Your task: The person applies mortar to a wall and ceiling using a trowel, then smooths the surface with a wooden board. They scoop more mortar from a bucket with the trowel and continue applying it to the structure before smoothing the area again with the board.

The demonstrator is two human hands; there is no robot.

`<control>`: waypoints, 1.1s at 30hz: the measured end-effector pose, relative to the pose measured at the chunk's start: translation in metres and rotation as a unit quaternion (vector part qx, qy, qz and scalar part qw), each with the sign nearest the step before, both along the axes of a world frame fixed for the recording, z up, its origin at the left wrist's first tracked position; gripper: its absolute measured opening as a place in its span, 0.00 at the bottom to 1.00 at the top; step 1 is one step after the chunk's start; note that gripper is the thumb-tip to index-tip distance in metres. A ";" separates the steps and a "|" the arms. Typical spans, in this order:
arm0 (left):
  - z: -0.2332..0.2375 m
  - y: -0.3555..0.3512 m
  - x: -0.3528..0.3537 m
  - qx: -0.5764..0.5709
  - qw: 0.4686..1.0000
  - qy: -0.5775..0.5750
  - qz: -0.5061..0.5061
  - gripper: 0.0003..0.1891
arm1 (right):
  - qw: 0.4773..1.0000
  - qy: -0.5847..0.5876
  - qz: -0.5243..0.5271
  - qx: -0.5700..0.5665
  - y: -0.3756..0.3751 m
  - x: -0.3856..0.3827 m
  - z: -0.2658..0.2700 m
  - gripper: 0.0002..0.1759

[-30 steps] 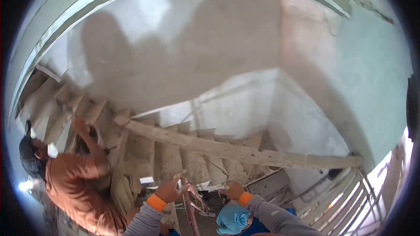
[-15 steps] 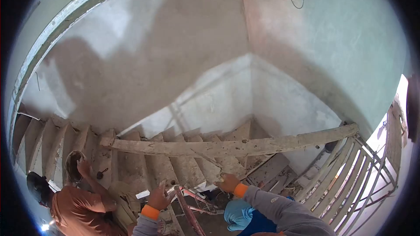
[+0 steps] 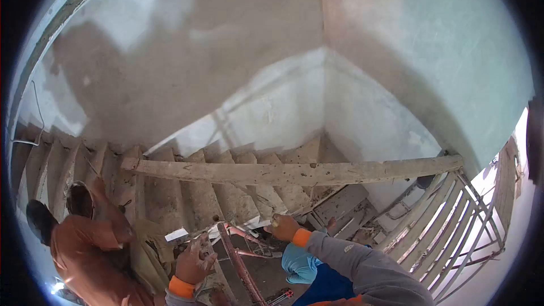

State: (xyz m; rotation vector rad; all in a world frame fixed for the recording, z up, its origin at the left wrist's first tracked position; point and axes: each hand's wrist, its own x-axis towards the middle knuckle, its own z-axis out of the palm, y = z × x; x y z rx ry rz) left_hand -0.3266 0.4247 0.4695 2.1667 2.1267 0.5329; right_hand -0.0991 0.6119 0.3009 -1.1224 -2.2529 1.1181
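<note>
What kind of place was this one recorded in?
Most likely a stairwell in a building under construction: bare concrete stairs wind down between rough plastered walls, a long wooden plank spans the well, and a red scaffold frame stands below.

Through my feed, what carries everything is a rough grey concrete staircase [image 3: 226, 198] that winds down from the left wall into the corner. A long, mortar-stained timber plank [image 3: 294, 173] lies across above its treads. One end sits by the upper steps on the left and the other reaches the pale metal railing [image 3: 453, 221] on the right. Flat grey boards [image 3: 340, 207] lie on the lowest steps, with rubble beside them. A small white flat piece [image 3: 177, 234] rests on a tread at lower left. A person in an orange shirt [image 3: 85, 243] stands on the left steps. A red metal tube frame [image 3: 237, 263] rises from the dusty floor below.
</note>
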 end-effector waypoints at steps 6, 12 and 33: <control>0.007 -0.007 0.004 0.003 1.000 0.015 -0.010 0.32 | 0.999 -0.037 -0.005 -0.003 0.006 -0.008 -0.030 0.27; 0.029 -0.018 0.014 -0.107 0.990 -0.011 0.089 0.31 | 0.996 -0.019 0.048 0.078 0.001 -0.015 -0.019 0.21; 0.072 -0.172 -0.066 0.133 0.929 -0.148 0.311 0.24 | 0.957 -0.234 -0.007 -0.171 0.057 -0.013 -0.097 0.32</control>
